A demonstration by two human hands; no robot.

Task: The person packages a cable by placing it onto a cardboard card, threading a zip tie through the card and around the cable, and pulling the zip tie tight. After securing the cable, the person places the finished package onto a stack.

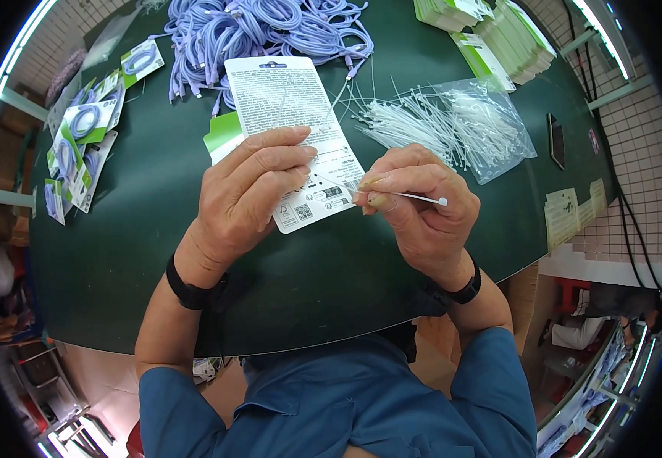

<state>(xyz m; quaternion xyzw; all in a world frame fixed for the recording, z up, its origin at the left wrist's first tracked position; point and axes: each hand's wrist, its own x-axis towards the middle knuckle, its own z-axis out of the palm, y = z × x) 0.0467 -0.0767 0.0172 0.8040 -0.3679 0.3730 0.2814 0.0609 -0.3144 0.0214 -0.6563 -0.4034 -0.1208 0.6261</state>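
Note:
My left hand [247, 191] grips a white printed packaging card [277, 95] by its left side, fingers lying across its back. A slim cable tie [421, 198] is pinched between the thumb and fingertips of my right hand [434, 217], its square head pointing right. The tie's other end runs left to the lower part of the card; whether it passes through a hole I cannot tell. Behind the held card, a green and white card [222, 131] pokes out at the left. A heap of coiled lilac cables [270, 30] lies just beyond.
On the dark green table [331, 290], loose white cable ties [407, 126] spill from a clear plastic bag [518, 145] at the right. Stacked cards [510, 49] stand far right, near a phone [556, 141] and paper sheets [564, 217]. Several carded lilac cables [83, 122] lie left.

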